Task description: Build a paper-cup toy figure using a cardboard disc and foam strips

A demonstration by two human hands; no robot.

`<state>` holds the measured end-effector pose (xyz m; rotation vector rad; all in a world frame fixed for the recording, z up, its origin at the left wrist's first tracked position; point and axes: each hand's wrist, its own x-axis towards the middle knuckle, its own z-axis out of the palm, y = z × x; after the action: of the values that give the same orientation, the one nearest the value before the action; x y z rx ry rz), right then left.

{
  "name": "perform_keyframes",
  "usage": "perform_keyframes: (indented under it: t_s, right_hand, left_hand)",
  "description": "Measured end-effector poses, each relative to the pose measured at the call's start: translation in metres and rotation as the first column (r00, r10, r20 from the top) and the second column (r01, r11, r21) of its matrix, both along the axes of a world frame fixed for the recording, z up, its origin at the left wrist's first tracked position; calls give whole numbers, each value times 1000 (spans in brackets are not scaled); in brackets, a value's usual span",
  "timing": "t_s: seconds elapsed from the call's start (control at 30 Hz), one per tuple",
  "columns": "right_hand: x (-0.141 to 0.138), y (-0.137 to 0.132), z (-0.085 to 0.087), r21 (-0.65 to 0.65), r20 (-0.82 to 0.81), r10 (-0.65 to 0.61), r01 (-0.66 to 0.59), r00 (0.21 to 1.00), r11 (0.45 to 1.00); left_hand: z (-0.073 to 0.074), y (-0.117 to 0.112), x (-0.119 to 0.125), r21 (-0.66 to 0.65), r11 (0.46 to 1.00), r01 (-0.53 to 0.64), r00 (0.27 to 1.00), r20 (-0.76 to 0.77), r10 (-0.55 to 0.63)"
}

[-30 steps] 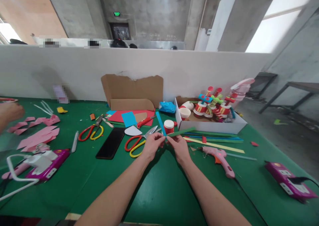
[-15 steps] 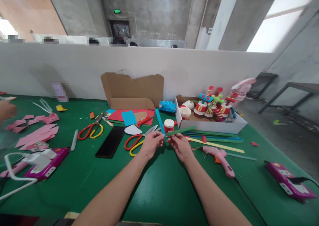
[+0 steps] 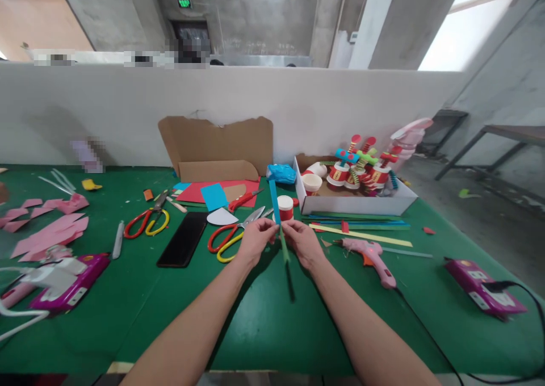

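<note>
My left hand (image 3: pixel 255 242) and my right hand (image 3: pixel 301 242) meet over the green table (image 3: pixel 264 329), fingers pinched together on the joint of two paper strips. A blue strip (image 3: pixel 274 200) rises from the pinch towards the back. A green strip (image 3: pixel 286 261) hangs from it towards me. Just behind my hands stands a small red and white paper cup (image 3: pixel 285 208). Red and yellow scissors (image 3: pixel 230 239) lie to the left of my left hand.
A black phone (image 3: pixel 183 246), a second pair of scissors (image 3: pixel 147 222), pink paper pieces (image 3: pixel 46 235) and a magenta power strip (image 3: pixel 63 286) lie left. Right: a pink glue gun (image 3: pixel 370 255), long paper strips (image 3: pixel 361 234), a white box of cup toys (image 3: pixel 357 190), another power strip (image 3: pixel 483 286). Cardboard (image 3: pixel 217 147) stands behind.
The green strip has swung from pointing right and away to hanging down towards me. The blue strip now stands more upright. Both hands stay pinched at the joint; the view shifted slightly.
</note>
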<state>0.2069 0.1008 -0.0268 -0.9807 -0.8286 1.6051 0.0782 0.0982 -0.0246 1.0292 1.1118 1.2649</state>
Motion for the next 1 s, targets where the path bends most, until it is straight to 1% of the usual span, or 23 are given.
perform_keyframes:
  t_s: [0.1,0.2,0.3,0.4,0.53,0.7,0.87,1.0]
  right_hand:
    - [-2,0,0,40,35,-37,36,999,999]
    - [-3,-1,0,72,83,-78,72,993,995]
    - [-2,0,1,100,111,-133,122,985,987]
    - [-3,1,1,103,79,-183,175,980,979]
    - [-4,0,0,86,37,-235,231,971,969]
    - [-5,-3,2,151,96,-197,181,976,972]
    - [-4,-3,6,164,151,-148,123,977,979]
    - [-2,-3,6,172,185,-146,114,972,979]
  left_hand:
    - [-2,0,-1,17,1000,4,1000,-14,-4]
    - [-1,-1,0,8,1000,0,1000,8,0]
    - [2,-2,1,-26,999,45,997,65,-43]
    - [5,-5,3,-5,997,82,988,128,-81]
    - [7,-10,8,35,997,72,990,117,-75]
    - [5,-10,12,77,996,-34,992,123,24]
    - [4,-8,9,65,996,-66,994,90,60]
    - [5,-8,7,55,996,-64,996,71,60]
